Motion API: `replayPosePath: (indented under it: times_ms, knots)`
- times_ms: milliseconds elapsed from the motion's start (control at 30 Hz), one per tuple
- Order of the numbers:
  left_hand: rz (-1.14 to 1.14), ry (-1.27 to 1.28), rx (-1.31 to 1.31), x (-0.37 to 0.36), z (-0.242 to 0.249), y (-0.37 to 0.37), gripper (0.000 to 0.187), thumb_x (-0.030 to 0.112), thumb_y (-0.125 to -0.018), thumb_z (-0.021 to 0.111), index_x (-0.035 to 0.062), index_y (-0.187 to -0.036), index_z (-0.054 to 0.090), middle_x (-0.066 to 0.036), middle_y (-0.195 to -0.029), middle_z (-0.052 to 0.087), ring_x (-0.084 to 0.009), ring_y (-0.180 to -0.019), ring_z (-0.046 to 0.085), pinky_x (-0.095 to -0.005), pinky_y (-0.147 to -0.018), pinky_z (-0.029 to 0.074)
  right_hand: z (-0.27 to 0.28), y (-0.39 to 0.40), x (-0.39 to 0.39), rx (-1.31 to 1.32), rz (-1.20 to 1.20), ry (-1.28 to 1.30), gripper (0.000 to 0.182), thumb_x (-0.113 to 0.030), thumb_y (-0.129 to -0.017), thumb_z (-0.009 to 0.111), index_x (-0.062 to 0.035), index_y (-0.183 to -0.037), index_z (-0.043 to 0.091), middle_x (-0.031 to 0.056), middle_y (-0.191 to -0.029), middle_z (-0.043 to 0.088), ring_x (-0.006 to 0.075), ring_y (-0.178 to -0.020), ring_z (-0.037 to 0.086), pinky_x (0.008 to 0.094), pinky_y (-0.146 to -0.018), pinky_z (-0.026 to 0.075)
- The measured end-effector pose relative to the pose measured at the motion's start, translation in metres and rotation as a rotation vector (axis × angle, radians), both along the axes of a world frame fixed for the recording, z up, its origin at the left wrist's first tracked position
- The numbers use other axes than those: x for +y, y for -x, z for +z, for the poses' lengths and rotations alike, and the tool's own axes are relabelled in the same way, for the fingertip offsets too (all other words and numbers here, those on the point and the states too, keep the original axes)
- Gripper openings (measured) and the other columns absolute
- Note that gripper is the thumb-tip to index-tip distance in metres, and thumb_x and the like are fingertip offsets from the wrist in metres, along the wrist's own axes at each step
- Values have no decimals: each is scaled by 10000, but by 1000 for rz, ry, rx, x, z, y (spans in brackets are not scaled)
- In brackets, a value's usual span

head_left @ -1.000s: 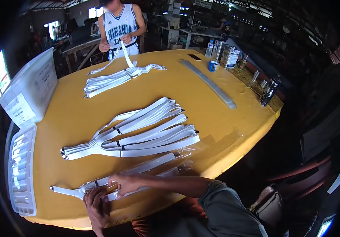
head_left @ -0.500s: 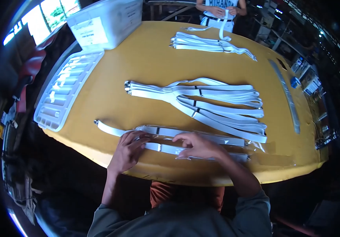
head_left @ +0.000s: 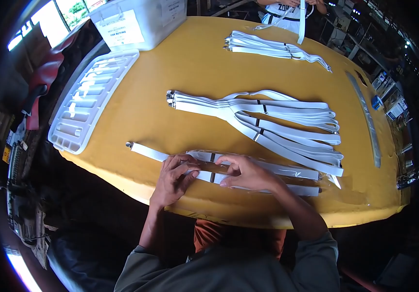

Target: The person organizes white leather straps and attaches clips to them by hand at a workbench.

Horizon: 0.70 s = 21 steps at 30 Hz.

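Near the front edge lies a pair of white suspenders, its two straps side by side, with a metal clip at the far left end. Clear plastic film shows around part of the straps. My left hand is closed on the suspenders where the straps come together, fingers bent and thumb against the nearer strap. My right hand grips the nearer strap and film, with thumb and index finger curved. Dark slides sit on the straps between the hands. Behind them lies a bundle of white suspenders with metal clips at its left.
A second suspender bundle lies at the back of the yellow table. A co-worker there holds a white strap. At left are a labelled plastic bin and a ribbed translucent lid. A long flat strip lies at right.
The camera view has shifted, so the table's contents appear farther right. Both hands remain at the suspenders, and the nearer strap lies straighter. The co-worker's hands and strap have moved.
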<state>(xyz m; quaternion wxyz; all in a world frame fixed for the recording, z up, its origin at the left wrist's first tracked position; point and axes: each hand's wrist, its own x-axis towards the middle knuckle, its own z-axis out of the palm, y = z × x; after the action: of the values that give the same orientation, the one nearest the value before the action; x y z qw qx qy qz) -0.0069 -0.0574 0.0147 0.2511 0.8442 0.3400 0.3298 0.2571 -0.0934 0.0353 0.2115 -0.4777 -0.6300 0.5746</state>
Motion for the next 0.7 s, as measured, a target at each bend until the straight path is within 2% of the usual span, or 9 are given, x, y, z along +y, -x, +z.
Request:
replayPosePath:
  times_ms: [67, 467, 600, 700]
  knots:
    - [-5, -12, -10, 0, 0, -1, 118, 161, -901, 725, 96, -1000, 732, -55, -1125, 659, -280, -1139, 571, -423, -1007, 408, -5, 3, 3, 71, -27, -33, 570, -148, -875, 787, 6, -1345, 502, 115, -847, 715, 104, -753, 630, 283, -673, 461]
    - [2, 1, 17, 0, -3, 2, 146, 212, -929, 697, 113, -1033, 727, -49, -1149, 643, -283, -1152, 566, -427, -1014, 401, -2, 11, 9, 34, -40, -62, 569, -192, -869, 800, 6, -1328, 528, 102, -828, 728, 63, -750, 607, 270, -665, 455]
    - [8, -9, 23, 0, -4, 2, 151, 223, -933, 693, 120, -1038, 725, -46, -1149, 641, -282, -1154, 565, -426, -1014, 399, 0, 16, 9, 8, -59, -73, 578, -205, -858, 811, 15, -1317, 537, 102, -822, 727, 72, -732, 615, 271, -659, 452]
    - [4, -31, 5, -1, -3, 1, 125, 156, -918, 702, 88, -1022, 711, -61, -1138, 647, -286, -1118, 577, -424, -995, 404, 1, 21, 12, 29, -22, -38, 594, -217, -850, 820, 26, -1313, 538, 107, -811, 725, 87, -714, 623, 269, -658, 453]
